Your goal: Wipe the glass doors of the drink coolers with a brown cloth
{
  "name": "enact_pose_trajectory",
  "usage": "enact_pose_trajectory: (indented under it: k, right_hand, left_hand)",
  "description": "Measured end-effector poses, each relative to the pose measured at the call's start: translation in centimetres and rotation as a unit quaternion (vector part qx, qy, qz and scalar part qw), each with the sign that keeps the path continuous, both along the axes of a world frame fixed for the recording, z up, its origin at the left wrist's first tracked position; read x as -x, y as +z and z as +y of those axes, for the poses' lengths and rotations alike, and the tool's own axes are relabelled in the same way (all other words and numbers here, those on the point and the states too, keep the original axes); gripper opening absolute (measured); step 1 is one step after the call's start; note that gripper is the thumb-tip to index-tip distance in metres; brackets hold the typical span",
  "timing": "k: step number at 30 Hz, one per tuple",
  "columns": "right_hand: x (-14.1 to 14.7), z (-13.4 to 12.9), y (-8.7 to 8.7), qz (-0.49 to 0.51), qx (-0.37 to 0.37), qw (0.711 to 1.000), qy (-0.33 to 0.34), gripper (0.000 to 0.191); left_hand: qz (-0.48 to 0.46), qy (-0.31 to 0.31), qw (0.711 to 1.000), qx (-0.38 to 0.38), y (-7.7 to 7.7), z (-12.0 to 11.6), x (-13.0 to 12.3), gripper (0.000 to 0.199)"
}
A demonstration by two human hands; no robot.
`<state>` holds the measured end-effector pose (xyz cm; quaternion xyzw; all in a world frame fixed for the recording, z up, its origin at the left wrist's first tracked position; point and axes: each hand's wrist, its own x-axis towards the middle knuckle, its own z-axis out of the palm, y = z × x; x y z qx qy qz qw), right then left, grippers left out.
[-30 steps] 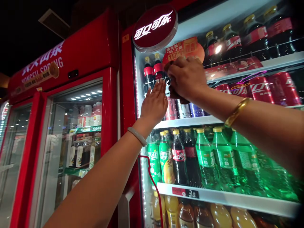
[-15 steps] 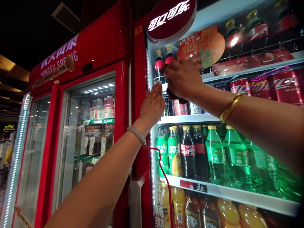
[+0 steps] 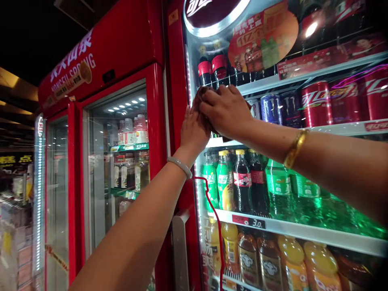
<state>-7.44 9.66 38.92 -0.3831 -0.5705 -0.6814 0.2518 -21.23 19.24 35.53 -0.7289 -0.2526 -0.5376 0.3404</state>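
A dark brown cloth (image 3: 200, 95) is bunched under my right hand (image 3: 226, 108), whose fingers are curled over it against the glass door of the red drinks fridge. Bits of the cloth stick out beyond the fingertips and below the palm. My left hand (image 3: 195, 130) lies with its fingers stretched out at the left edge of that door, close beside the right hand. Its fingertips are partly hidden by the cloth. Behind the glass near both hands stand cola bottles (image 3: 219, 66) above and green soda bottles (image 3: 224, 182) below.
A grey door handle (image 3: 181, 246) stands out below my left wrist. An orange round sticker (image 3: 262, 40) is on the glass at upper right. To the left is a second red fridge (image 3: 121, 52) with glass doors. Cans (image 3: 317, 104) line a middle shelf.
My right hand has moved left and slightly down with the cloth, closing up against my left hand. The left hand has stayed near the door edge while the view shifted slightly.
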Motion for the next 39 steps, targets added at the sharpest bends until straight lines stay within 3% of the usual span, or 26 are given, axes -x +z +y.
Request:
enact_pose_trajectory:
  k: [2, 5, 8, 10, 13, 15, 19, 22, 24, 26, 28, 30, 33, 35, 37, 39]
  right_hand:
    - [-1.2, -0.5, -1.3, -0.038, 0.036, 0.998, 0.015, 0.036]
    - [-3.5, -2.2, -0.9, -0.029, 0.068, 0.996, 0.039, 0.032]
    - [-3.1, -2.5, -0.3, 0.073, 0.014, 0.997, 0.027, 0.040]
    - [-1.5, -1.7, -1.4, 0.093, -0.018, 0.995, 0.018, 0.043]
    - [-0.5, -0.8, -4.4, -0.041, 0.009, 0.999, 0.009, 0.041]
    - [-2.1, -1.4, -5.5, -0.104, 0.040, 0.994, 0.000, 0.036]
    - [-6.6, -4.3, -3.8, -0.057, 0.038, 0.998, -0.015, 0.032]
    - [-6.3, -4.3, -2.8, 0.064, -0.016, 0.998, 0.002, 0.034]
    - [-4.8, -3.4, -3.9, 0.082, -0.037, 0.996, 0.018, 0.033]
    - [-4.1, -3.0, -5.7, -0.029, -0.002, 0.999, 0.014, 0.031]
    - [-5.2, -3.7, -7.2, -0.131, 0.028, 0.991, 0.005, 0.027]
    - [-7.8, -5.3, -7.4, -0.177, 0.032, 0.984, 0.001, 0.023]
    - [-11.1, -7.2, -6.0, -0.128, -0.010, 0.992, -0.002, 0.021]
    - [-11.2, -7.1, -5.5, -0.042, -0.061, 0.997, 0.002, 0.023]
    - [-9.9, -6.2, -6.1, 0.005, -0.083, 0.996, 0.019, 0.024]
    - [-8.7, -5.7, -7.7, -0.046, -0.050, 0.997, 0.037, 0.021]
  left_hand:
    - [-0.004, 0.006, 1.000, 0.004, -0.8, 0.0, 0.0, 0.061]
    - [-0.012, -0.006, 1.000, 0.000, -2.0, 0.0, -0.1, 0.064]
    - [-0.021, -0.022, 1.000, 0.006, -2.5, -0.1, -0.2, 0.065]
    - [-0.020, -0.022, 0.999, 0.027, -2.5, -0.2, -0.2, 0.065]
    - [-0.014, -0.031, 0.998, 0.052, -2.6, -0.1, 0.1, 0.065]
    - [-0.016, -0.044, 0.998, 0.044, -2.6, 0.1, 0.3, 0.066]
    - [-0.027, -0.054, 0.998, 0.010, -2.8, 0.1, 0.1, 0.065]
    - [-0.070, -0.061, 0.996, 0.018, -3.6, -0.4, -1.4, 0.065]
    - [-0.110, -0.070, 0.991, 0.027, -4.6, -0.9, -2.5, 0.066]
    - [-0.124, -0.077, 0.989, 0.028, -5.7, -1.2, -3.3, 0.068]
    - [-0.111, -0.080, 0.990, 0.020, -6.6, -1.4, -3.5, 0.068]
    - [-0.097, -0.086, 0.992, 0.009, -7.3, -1.5, -3.5, 0.066]
    - [-0.073, -0.094, 0.993, -0.006, -7.3, -1.8, -3.3, 0.068]
    - [-0.051, -0.093, 0.994, -0.012, -7.0, -2.0, -3.3, 0.069]
    - [-0.042, -0.088, 0.995, -0.008, -6.8, -2.2, -3.4, 0.069]
    - [-0.051, -0.087, 0.995, 0.002, -6.8, -2.6, -3.6, 0.068]
